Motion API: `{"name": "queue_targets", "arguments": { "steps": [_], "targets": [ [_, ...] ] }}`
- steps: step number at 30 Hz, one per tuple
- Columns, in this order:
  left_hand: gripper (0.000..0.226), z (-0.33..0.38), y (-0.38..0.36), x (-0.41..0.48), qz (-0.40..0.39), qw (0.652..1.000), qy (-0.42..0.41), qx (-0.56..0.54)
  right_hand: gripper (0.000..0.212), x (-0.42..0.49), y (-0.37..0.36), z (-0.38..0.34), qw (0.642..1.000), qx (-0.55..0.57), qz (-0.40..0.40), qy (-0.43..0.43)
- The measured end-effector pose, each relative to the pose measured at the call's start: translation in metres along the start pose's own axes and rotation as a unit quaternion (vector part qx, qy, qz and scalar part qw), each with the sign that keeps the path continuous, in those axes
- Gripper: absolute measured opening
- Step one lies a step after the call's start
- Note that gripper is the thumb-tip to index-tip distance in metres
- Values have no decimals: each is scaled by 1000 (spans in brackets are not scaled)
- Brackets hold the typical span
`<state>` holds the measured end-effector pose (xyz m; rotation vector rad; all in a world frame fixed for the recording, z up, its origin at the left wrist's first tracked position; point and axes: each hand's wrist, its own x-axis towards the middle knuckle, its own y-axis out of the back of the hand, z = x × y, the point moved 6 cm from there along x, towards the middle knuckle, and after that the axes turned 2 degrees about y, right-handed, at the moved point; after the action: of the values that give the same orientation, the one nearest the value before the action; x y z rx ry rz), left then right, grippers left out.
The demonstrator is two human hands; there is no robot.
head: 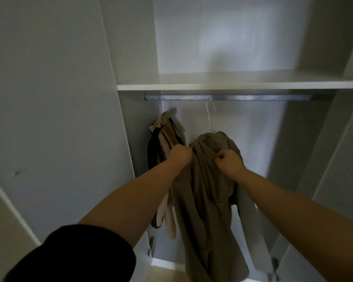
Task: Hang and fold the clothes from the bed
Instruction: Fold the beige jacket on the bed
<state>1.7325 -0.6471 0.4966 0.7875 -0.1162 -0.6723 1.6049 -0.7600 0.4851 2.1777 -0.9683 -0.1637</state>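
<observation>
The brown garment (208, 190) hangs on a white hanger (208, 119) from the rail (232, 97) inside the wardrobe (128, 129). The left grip (179, 153) and the right grip (229, 161) are both closed in a fist on its upper cloth.

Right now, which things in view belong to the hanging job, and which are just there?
In the job:
- left hand and right hand, both gripping the brown garment
- white hanger under the garment, hooked on the rail

Just there:
- beige and black clothes hanging at the rail's left end, not touched
- shelf above the rail
</observation>
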Motion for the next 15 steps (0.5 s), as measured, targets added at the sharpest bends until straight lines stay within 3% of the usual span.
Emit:
{"name": "queue_targets", "arguments": {
  "steps": [5, 9, 15],
  "targets": [
    [33, 8, 18, 101, -16, 998, 25, -50, 15, 93, -24, -10, 999, -28, 18, -16],
    [33, 14, 29, 161, -19, 1000, 3, -13, 19, 142, -38, -16, 997, -54, 45, -24],
    [38, 13, 36, 220, 22, 998, -26, -59, 20, 191, -55, -18, 993, -72, 88, -40]
  ]
}}
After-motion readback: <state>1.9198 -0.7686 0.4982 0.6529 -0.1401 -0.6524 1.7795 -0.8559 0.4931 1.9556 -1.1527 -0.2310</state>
